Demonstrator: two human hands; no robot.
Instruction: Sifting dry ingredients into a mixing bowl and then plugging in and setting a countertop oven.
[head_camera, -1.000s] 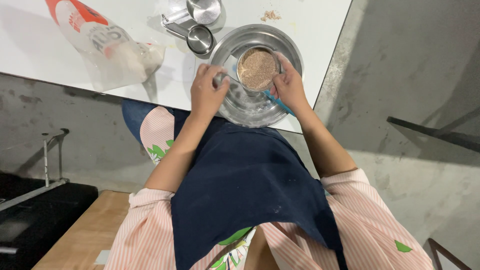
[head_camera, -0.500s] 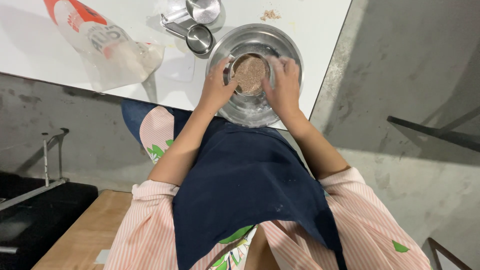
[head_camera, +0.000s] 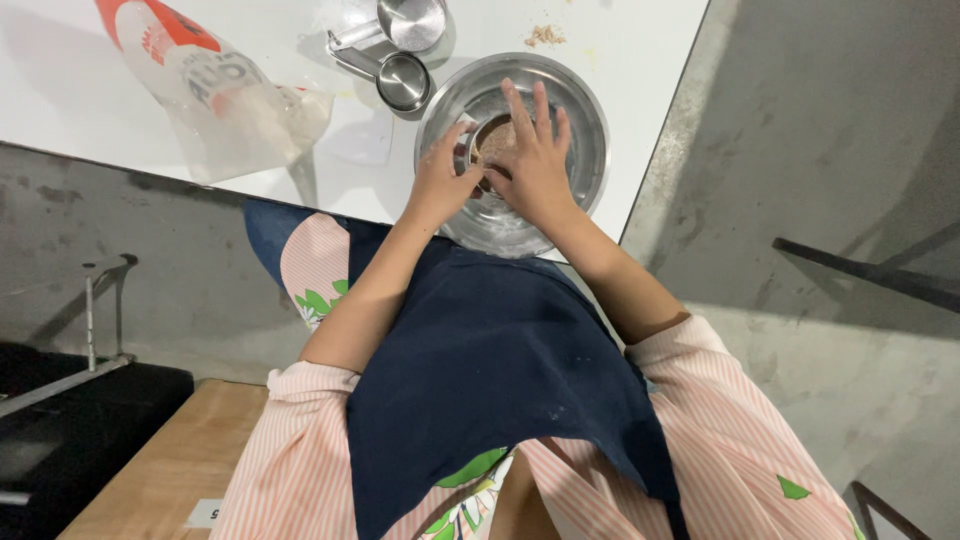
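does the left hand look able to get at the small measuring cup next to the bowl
Probably yes: the left hand sits at the bowl rim, and the measuring cup lies just beyond it on the table, nothing between, though it now grips the brown-filled cup.

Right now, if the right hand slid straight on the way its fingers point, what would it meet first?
Probably the far wall of the steel mixing bowl. The right hand lies flat over the small cup of brown powder, fingers pointing away from the body; depth is unclear from above.

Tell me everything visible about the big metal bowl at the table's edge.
The large round shiny steel bowl sits upright on the white table, near its corner. Inside it is a small cup of brownish powder, mostly covered by both hands: left hand at the cup's side, right hand spread over it.
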